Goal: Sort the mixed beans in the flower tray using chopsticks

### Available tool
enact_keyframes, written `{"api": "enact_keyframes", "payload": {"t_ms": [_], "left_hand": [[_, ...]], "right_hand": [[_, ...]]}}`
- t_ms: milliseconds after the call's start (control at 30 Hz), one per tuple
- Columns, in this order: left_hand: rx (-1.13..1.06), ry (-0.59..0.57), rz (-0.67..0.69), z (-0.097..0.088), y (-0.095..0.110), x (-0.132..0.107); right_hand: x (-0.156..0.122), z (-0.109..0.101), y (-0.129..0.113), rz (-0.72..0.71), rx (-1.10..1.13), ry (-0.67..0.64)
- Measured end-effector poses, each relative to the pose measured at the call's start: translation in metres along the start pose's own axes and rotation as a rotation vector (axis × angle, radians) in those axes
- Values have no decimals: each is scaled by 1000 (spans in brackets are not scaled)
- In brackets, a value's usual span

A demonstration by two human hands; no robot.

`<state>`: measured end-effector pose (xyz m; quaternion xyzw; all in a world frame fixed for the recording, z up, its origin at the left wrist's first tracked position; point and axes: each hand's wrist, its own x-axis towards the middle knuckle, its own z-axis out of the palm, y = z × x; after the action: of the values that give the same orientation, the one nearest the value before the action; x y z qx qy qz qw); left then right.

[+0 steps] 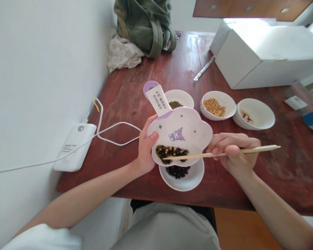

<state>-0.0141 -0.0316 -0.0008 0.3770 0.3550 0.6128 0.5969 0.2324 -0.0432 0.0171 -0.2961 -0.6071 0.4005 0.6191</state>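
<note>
My left hand [147, 149] grips the left rim of a cloud-shaped plate [190, 121], white with a purple edge, a cartoon print and a labelled handle. Mixed beans [169, 151], black, green and yellowish, lie gathered along the plate's near side. In my right hand [234, 151] are wooden chopsticks [198, 156], whose tips touch the beans; whether they are one stick or two close together is hard to make out. Below the plate's near edge, partly hidden by it, stands a white bowl [195, 177] of black beans [177, 171].
Behind the plate are white bowls with green beans [175, 104], yellow soybeans [214, 107] and reddish-white pieces [246, 116]. A power bank [77, 147] with a white cable lies at left. A green bag [146, 26] and a white box [261, 55] stand farther back.
</note>
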Motion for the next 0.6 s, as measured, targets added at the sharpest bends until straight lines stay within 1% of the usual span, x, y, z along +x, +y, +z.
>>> {"api": "enact_keyframes", "payload": {"t_ms": [133, 367, 600], "left_hand": [[8, 33, 4, 2, 1, 0], [29, 45, 11, -2, -3, 0], [2, 5, 27, 0, 0, 1]], "right_hand": [[0, -1, 1, 4, 0, 2], [3, -4, 2, 11, 25, -2], [4, -5, 1, 3, 30, -38]]}}
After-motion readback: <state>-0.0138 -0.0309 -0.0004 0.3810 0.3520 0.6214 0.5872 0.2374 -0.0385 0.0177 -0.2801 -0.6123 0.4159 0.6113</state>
